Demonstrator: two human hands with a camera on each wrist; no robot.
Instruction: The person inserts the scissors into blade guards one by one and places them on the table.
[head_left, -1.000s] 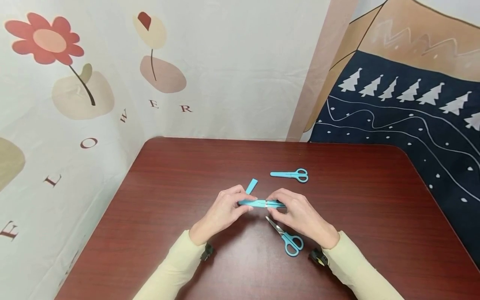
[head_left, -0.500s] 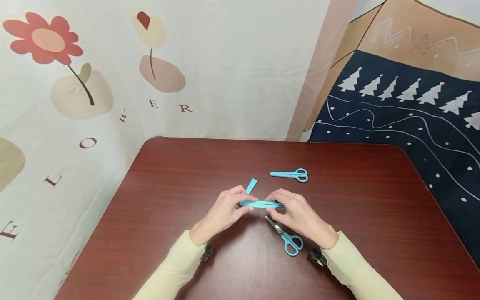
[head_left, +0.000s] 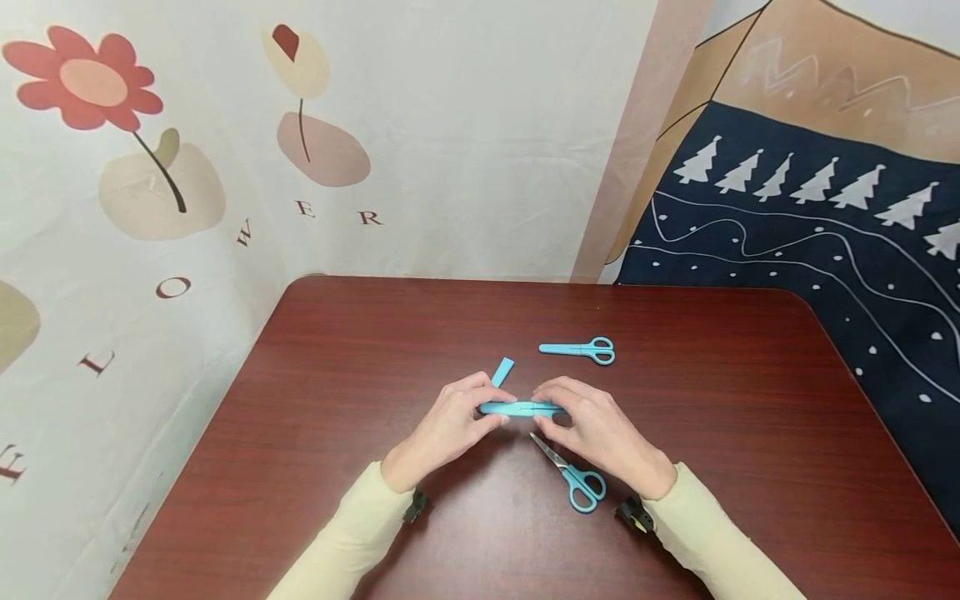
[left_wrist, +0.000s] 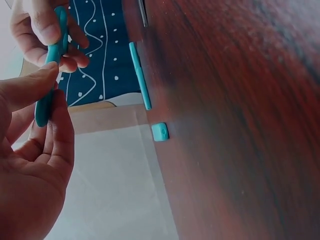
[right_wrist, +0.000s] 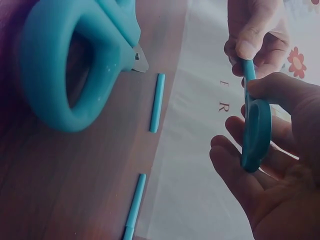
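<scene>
Above the table, both hands hold one pair of light-blue scissors lengthwise between them. My left hand [head_left: 450, 421] pinches the blade cover [left_wrist: 43, 111] between thumb and fingers. My right hand [head_left: 600, 421] grips the scissors [right_wrist: 260, 132] near the handle loops, thumb on one side. The blades are hidden inside the cover, whose mouth sits right at the handles. Below the right hand lies a bare pair of scissors [head_left: 583, 486], its metal blades pointing up-left. A loose blue blade cover [head_left: 506, 368] rests just beyond the left hand.
Farther back on the dark red table [head_left: 375, 333] lies another pair of scissors [head_left: 577, 350] with its blades covered, handles to the right. A patterned white cloth [head_left: 465, 167] and a navy one with trees [head_left: 787, 217] hang behind the table.
One second ago, a thin strip of blade showed between cover and handles. The right hand has moved slightly left, and that gap has closed. The left hand stays almost in place.
</scene>
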